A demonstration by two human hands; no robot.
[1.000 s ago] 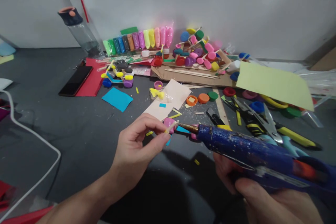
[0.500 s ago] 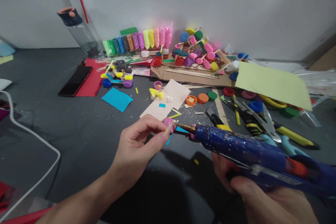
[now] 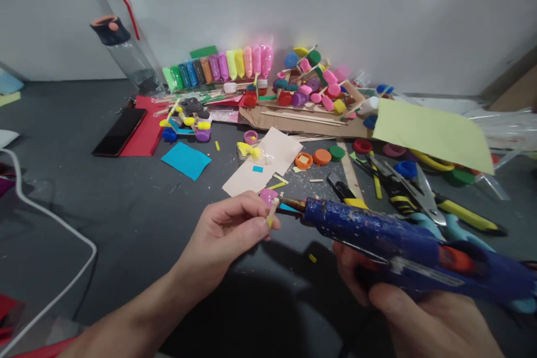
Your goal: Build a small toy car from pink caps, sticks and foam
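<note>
Between thumb and fingertips, my left hand [image 3: 230,235] pinches a small wooden stick piece [image 3: 272,211], pale at the top and yellowish lower down. A blue hot glue gun [image 3: 377,240], worn and spotted with dried bits, is gripped in my right hand [image 3: 419,319], its trigger side mostly hidden. The gun's brass nozzle [image 3: 292,203] points left, very close to the stick's tip; whether they touch I cannot tell. Just behind the stick lies a pink cap [image 3: 268,196], partly covered by my fingers. A strip of blue paper [image 3: 287,208] shows beneath the nozzle.
Scissors [image 3: 423,196] and a box cutter [image 3: 346,190] lie beyond the glue gun. Bottle caps, coloured clay packs [image 3: 218,67] and a small stick-built model [image 3: 188,120] stand at the back. A phone [image 3: 120,131], water bottle [image 3: 128,56] and white cable [image 3: 54,212] are on the left.
The stick piece has turned more upright in my left fingers, which sit slightly lower. The glue gun has shifted a little to the left.
</note>
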